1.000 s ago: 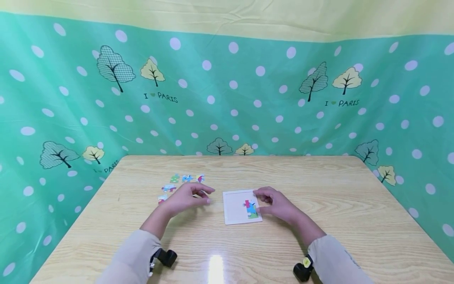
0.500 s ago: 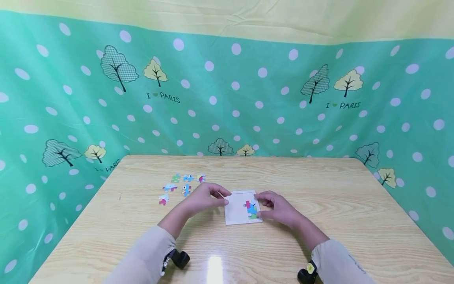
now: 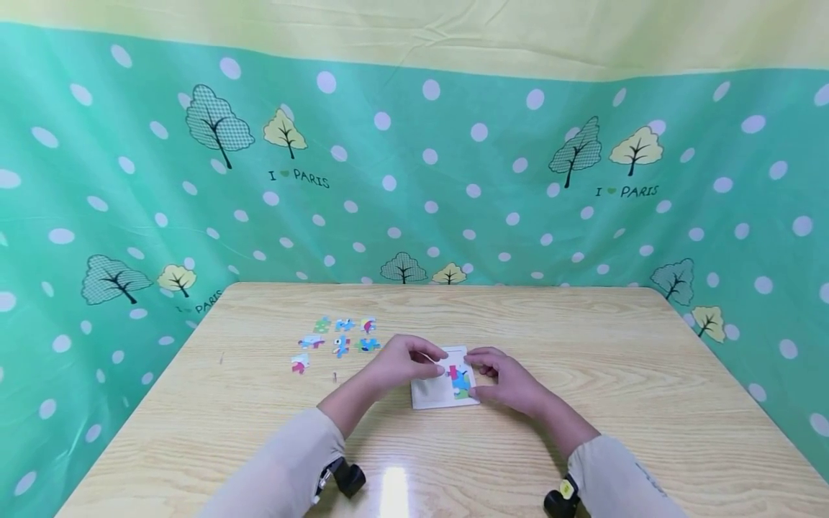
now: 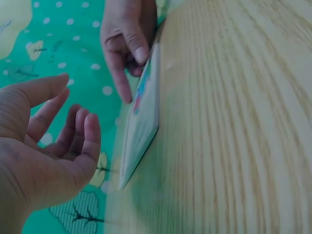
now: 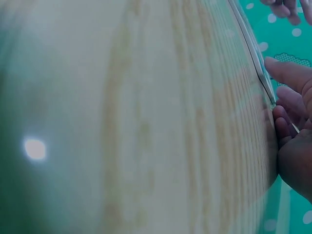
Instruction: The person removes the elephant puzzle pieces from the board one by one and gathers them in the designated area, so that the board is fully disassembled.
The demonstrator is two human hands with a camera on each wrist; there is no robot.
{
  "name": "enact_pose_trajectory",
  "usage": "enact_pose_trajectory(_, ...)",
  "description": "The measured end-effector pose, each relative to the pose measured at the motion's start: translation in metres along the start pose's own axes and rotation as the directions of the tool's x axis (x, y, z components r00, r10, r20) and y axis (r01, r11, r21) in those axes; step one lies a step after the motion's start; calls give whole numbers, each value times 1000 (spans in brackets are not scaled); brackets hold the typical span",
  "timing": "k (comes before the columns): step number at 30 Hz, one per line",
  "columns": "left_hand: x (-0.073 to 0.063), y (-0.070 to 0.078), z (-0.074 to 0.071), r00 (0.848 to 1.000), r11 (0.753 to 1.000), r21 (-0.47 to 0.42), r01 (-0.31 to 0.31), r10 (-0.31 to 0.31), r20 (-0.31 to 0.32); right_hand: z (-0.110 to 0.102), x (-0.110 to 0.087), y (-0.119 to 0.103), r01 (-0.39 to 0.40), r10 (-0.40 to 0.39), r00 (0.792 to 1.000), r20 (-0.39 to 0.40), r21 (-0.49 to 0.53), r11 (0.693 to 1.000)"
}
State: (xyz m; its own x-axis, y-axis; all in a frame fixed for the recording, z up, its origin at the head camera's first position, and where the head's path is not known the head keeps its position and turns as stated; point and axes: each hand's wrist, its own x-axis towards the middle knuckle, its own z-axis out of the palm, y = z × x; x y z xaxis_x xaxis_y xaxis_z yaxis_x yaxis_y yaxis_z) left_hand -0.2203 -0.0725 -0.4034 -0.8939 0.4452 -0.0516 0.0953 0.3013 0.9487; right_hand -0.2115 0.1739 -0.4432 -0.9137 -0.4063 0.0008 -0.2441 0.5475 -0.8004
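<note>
A white square puzzle tray (image 3: 430, 396) lies flat on the table, with joined jigsaw pieces (image 3: 460, 381) in red, blue and green along its right part. My left hand (image 3: 406, 363) is over the tray's left part, fingers loosely bent; the left wrist view shows nothing between the thumb and fingers (image 4: 90, 136). My right hand (image 3: 508, 378) holds the tray's right edge, index finger at the far corner and thumb lower down. In the right wrist view the thumb (image 5: 287, 73) lies at the tray's edge, with the other fingers curled beside it.
Several loose jigsaw pieces (image 3: 341, 346) lie in rough rows on the wooden table (image 3: 583, 338), left of the tray. A green dotted curtain (image 3: 414, 173) hangs behind the table and along its sides. Each wrist wears a black camera (image 3: 350, 480).
My left hand has moved right, from beside the loose pieces to over the tray, uncovering pieces it hid before. The right hand stays at the tray's edge, nearly still.
</note>
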Motion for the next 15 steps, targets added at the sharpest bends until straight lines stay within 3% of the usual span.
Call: enact_pose_trajectory(15, 26, -9, 24, 996, 990, 109, 88, -88, -5, -2, 0, 0, 9, -9, 998, 57, -8, 1000)
